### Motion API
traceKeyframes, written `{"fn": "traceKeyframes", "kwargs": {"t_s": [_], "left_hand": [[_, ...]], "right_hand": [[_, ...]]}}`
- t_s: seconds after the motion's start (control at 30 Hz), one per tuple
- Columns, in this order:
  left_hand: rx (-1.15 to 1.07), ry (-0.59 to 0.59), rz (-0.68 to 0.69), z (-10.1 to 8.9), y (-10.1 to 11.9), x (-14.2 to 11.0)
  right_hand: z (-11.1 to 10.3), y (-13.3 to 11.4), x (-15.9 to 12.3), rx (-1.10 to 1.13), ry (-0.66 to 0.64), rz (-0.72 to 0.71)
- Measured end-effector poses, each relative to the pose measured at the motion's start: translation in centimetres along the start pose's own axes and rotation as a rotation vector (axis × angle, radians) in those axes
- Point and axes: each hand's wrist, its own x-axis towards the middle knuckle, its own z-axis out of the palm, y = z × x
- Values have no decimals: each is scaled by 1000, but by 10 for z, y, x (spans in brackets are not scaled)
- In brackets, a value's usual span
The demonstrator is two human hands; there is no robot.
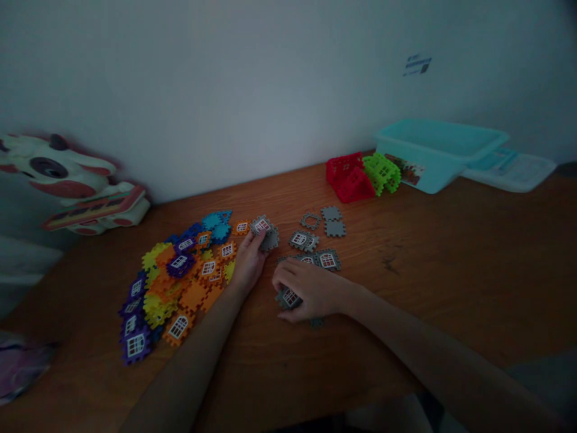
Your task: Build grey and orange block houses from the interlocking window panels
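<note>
My left hand (251,260) is closed on a few grey interlocking tiles (269,238), the top one with a white window. To its right, my right hand (311,288) has its fingers curled round a grey window tile (291,297) just above or on the table; the fingers partly cover it. Beyond that hand lie more grey tiles: a window tile (329,260), a small overlapping group (303,240), an open frame tile (311,221) and two plain ones (335,228). Left of my left hand spreads a heap of orange tiles (193,296), yellow tiles (158,308), purple tiles (136,344) and blue tiles (220,232).
By the wall stand a red tile structure (349,177) and a green one (382,172). A teal bin (419,157) sits at the back right, beside a pale lid (514,172). A cow-shaped toy keyboard (99,207) is at the back left of the wooden table (433,258).
</note>
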Motion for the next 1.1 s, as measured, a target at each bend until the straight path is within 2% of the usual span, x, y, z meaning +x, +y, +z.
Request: {"fn": "traceKeyframes", "kwargs": {"t_s": [0.1, 0.23, 0.37, 0.47, 0.53, 0.63, 0.87, 1.1], "left_hand": [[-11, -1, -2, 1, 1, -1], [-21, -12, 11, 2, 2, -3], [-18, -16, 18, 4, 3, -3], [-3, -27, 17, 4, 4, -3], [4, -42, 21, 3, 3, -3], [34, -57, 25, 2, 2, -4], [263, -105, 74, 2, 0, -8], [440, -161, 193, 8, 1, -17]], "right_hand": [[-4, 4, -1, -71, 46, 13], [-14, 13, -4, -117, 258, 76], [-24, 32, -8, -148, 475, 260], [-27, 48, -10, -88, 663, 387], [-26, 57, -12, -36, 735, 461], [-26, 67, -16, -17, 712, 530], [-31, 62, -20, -350, 571, 464], [-29, 49, -14, -281, 281, 491]]}}
